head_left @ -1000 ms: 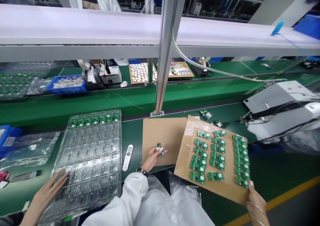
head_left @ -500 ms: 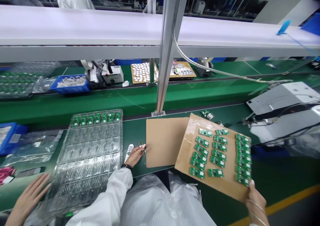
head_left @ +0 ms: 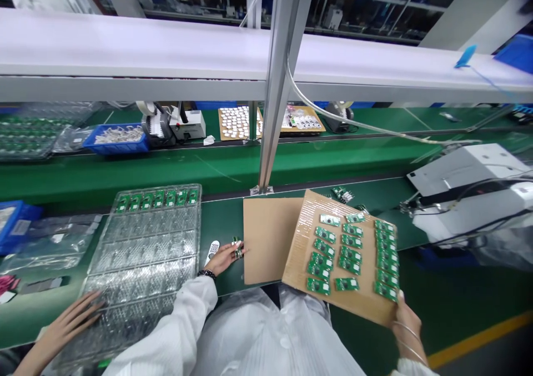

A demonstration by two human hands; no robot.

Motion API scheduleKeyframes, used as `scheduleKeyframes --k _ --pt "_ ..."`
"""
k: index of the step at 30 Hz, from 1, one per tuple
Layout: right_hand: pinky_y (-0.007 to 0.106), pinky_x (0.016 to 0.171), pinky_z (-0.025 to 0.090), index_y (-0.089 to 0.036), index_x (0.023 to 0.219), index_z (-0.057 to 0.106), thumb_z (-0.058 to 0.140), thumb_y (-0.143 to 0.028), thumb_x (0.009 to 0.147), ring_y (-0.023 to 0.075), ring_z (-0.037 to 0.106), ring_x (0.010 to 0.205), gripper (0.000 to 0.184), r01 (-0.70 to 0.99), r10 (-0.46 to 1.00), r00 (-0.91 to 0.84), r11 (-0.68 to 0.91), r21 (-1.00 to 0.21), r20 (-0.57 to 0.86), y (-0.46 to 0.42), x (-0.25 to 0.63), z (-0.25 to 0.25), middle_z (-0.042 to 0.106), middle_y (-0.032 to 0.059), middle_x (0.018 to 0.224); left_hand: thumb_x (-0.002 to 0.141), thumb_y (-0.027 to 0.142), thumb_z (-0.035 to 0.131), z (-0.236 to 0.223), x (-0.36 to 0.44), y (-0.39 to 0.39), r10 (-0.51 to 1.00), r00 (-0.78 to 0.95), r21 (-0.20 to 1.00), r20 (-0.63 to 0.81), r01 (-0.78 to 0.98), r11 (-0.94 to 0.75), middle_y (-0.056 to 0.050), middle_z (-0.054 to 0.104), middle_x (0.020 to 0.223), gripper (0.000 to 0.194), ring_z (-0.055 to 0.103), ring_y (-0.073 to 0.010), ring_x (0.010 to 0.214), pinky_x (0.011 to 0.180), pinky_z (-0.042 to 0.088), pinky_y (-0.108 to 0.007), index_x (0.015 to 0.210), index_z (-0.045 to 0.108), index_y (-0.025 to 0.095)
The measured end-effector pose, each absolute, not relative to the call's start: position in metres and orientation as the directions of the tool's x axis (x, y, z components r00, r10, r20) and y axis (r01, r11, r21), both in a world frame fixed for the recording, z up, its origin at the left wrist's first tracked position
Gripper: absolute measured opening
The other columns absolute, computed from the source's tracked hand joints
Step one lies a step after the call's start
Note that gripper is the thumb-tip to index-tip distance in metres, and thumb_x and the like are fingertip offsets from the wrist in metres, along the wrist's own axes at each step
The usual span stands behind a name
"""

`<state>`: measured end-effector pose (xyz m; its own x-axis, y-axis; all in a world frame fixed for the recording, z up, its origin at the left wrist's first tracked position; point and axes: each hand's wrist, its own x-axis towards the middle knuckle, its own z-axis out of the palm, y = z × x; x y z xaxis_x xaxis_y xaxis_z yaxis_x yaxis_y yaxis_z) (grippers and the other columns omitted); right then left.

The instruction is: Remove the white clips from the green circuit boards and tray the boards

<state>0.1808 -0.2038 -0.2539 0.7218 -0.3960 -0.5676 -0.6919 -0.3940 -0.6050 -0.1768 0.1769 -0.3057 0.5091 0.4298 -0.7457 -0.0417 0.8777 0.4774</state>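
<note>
My left hand point(head_left: 222, 258), a dark beaded bracelet at its wrist, pinches small circuit boards point(head_left: 237, 252), seen nearly edge-on, beside a flat brown cardboard sheet point(head_left: 266, 242). My right hand point(head_left: 406, 319) grips the near right corner of a second cardboard sheet point(head_left: 360, 302). Rows of green circuit boards point(head_left: 350, 254) lie on this tilted sheet, whose left part overlaps the flat one. Left of my left hand, a white tag with a printed code point(head_left: 214, 249) rests on the bench near a clear plastic tray point(head_left: 145, 259), whose far row holds several green boards.
A co-worker's hand point(head_left: 79, 317) lies on the tray's left side. A metal post point(head_left: 277, 87) rises from the bench's back edge. More boards point(head_left: 342, 194) lie behind the tilted sheet; a white machine point(head_left: 470, 184) stands right. Bags and a blue bin point(head_left: 19, 226) are left.
My right hand has brought the loaded cardboard sheet left, further over the flat one. The co-worker's hand has moved right onto the tray. My left hand keeps its boards nearly in place.
</note>
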Motion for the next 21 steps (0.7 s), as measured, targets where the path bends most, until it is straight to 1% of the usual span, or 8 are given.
scheduleKeyframes --k 4,6,12,15,18,21 --pt "0.002 0.055 0.032 -0.001 0.118 0.055 0.057 -0.036 0.097 -0.0029 0.039 0.062 0.041 -0.678 -0.369 0.735 -0.413 -0.608 -0.569 -0.200 0.183 -0.259 0.047 0.0047 0.084 0.089 0.026 0.056 -0.300 -0.174 0.183 0.405 0.545 0.488 -0.734 0.007 0.873 -0.007 0.060 0.107 0.022 0.060 -0.0172 0.090 0.077 0.053 -0.035 0.107 0.058 0.014" --pt "0.002 0.055 0.032 -0.001 0.120 0.055 0.057 -0.036 0.098 -0.0030 0.039 0.061 0.041 -0.680 -0.366 0.733 -0.418 -0.602 -0.574 -0.197 0.183 -0.257 0.047 0.0049 0.084 0.089 0.026 0.056 -0.295 -0.172 0.185 0.401 0.558 0.493 -0.727 0.017 0.870 -0.007 0.060 0.107 0.022 0.060 -0.0172 0.090 0.076 0.054 -0.035 0.107 0.057 0.013" --pt "0.004 0.056 0.032 -0.006 0.122 0.055 0.059 -0.036 0.096 -0.0026 0.038 0.060 0.040 -0.722 -0.399 0.691 -0.429 -0.543 -0.603 -0.186 0.180 -0.248 0.048 0.0028 0.083 0.088 0.024 0.058 -0.290 -0.162 0.184 0.428 0.579 0.528 -0.694 0.004 0.849 -0.006 0.061 0.105 0.019 0.061 -0.0170 0.089 0.078 0.053 -0.036 0.103 0.059 0.012" --pt "0.005 0.058 0.033 -0.007 0.126 0.054 0.058 -0.037 0.096 -0.0022 0.039 0.061 0.042 -0.741 -0.408 0.670 -0.409 -0.532 -0.620 -0.181 0.178 -0.245 0.048 0.0028 0.085 0.088 0.022 0.058 -0.294 -0.156 0.182 0.477 0.556 0.561 -0.680 -0.025 0.828 -0.006 0.061 0.104 0.017 0.061 -0.0164 0.088 0.078 0.053 -0.036 0.101 0.060 0.013" --pt "0.005 0.059 0.034 -0.006 0.126 0.054 0.059 -0.035 0.096 -0.0021 0.039 0.061 0.043 -0.753 -0.414 0.657 -0.382 -0.535 -0.630 -0.176 0.178 -0.243 0.048 0.0033 0.085 0.088 0.022 0.058 -0.297 -0.152 0.182 0.536 0.505 0.589 -0.676 -0.066 0.806 -0.006 0.061 0.104 0.015 0.061 -0.0160 0.088 0.077 0.054 -0.034 0.100 0.060 0.012" --pt "0.005 0.060 0.033 -0.004 0.124 0.054 0.059 -0.033 0.096 -0.0020 0.040 0.062 0.041 -0.758 -0.407 0.652 -0.356 -0.546 -0.639 -0.177 0.179 -0.246 0.049 0.0037 0.086 0.088 0.022 0.058 -0.299 -0.149 0.181 0.550 0.475 0.584 -0.687 -0.089 0.807 -0.006 0.062 0.103 0.014 0.062 -0.0160 0.088 0.077 0.054 -0.034 0.098 0.060 0.012"
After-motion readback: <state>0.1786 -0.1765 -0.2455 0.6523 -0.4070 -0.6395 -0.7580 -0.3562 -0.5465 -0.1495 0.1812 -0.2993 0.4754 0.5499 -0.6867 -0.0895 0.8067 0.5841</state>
